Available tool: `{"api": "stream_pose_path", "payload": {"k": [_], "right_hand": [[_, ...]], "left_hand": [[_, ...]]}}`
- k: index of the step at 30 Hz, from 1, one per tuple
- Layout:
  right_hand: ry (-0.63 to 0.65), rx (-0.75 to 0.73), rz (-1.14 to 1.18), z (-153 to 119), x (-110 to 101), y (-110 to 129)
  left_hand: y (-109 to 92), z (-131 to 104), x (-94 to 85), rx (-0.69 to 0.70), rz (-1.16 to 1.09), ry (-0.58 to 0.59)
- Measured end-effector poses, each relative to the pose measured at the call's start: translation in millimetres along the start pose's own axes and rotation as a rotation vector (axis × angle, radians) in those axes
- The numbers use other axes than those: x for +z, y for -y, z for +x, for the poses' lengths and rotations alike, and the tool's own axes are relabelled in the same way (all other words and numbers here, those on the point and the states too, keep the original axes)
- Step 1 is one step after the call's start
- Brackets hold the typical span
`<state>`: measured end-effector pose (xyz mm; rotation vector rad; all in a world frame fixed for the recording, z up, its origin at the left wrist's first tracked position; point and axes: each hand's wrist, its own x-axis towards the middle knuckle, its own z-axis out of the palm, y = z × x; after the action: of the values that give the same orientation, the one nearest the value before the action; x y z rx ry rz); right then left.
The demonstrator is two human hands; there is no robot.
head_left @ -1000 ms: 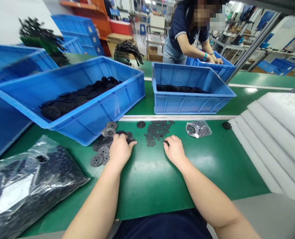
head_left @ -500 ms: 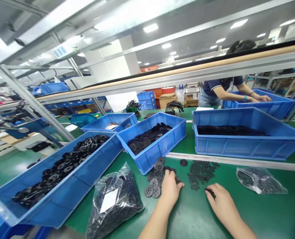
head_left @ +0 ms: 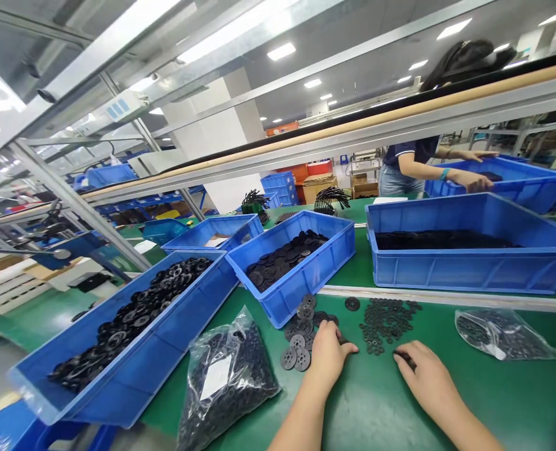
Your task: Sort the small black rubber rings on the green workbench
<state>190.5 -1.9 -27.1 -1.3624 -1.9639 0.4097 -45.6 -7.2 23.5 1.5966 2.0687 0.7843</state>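
Note:
My left hand (head_left: 327,354) is curled at the right side of a loose cluster of flat black discs with holes (head_left: 297,342). Something dark, apparently a disc, shows between its thumb and fingers. To the right, my right hand (head_left: 423,371) is closed low over the green tabletop (head_left: 372,401). A dark piece shows between its thumb and fingertips, mostly hidden. Beyond and between the hands lies a spread of small black rings (head_left: 386,321). One single black disc (head_left: 352,304) rests apart, left of the rings.
A blue bin of discs (head_left: 290,299) stands behind the cluster. A long blue bin (head_left: 165,357) of black rings is at left, another blue bin (head_left: 466,269) at right. Plastic bags of black parts lie left (head_left: 231,382) and right (head_left: 508,335). A co-worker (head_left: 414,166) reaches into a far bin.
The view has shifted slightly. My hands keep nearly the same poses beside the discs and rings. The co-worker's hands have moved apart over the far bin.

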Motion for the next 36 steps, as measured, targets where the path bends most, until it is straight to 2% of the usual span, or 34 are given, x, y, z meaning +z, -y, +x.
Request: {"api": "stream_pose_path", "payload": {"k": [4, 9, 12, 16, 22, 30, 36], "right_hand": [[0.007, -0.031, 0.107, 0.0, -2.3, 11.3], [0.001, -0.159, 0.207, -5.5, 2.3, 31.0], [-0.019, -0.214, 0.228, -9.1, 5.4, 39.9], [0.001, -0.215, 0.221, -10.5, 5.0, 45.2], [-0.023, -0.151, 0.210, -10.3, 1.6, 50.8], [0.022, -0.161, 0.261, -10.7, -2.1, 54.8], [0.012, -0.186, 0.246, -9.4, -2.5, 57.9]], "left_hand": [[-3.6, 0.6, 9.5, 0.053, -0.260, -0.008], [-20.6, -15.6, 31.4, -0.133, -0.807, 0.182], [-29.3, -27.4, 42.5, -0.177, -0.990, 0.274], [-34.4, -34.3, 46.6, -0.203, -1.048, 0.319], [-40.2, -35.4, 38.7, -0.194, -1.094, 0.355], [-29.3, -33.9, 43.7, -0.098, -0.972, 0.355], [-31.8, -34.2, 44.1, -0.079, -0.997, 0.354]]}}
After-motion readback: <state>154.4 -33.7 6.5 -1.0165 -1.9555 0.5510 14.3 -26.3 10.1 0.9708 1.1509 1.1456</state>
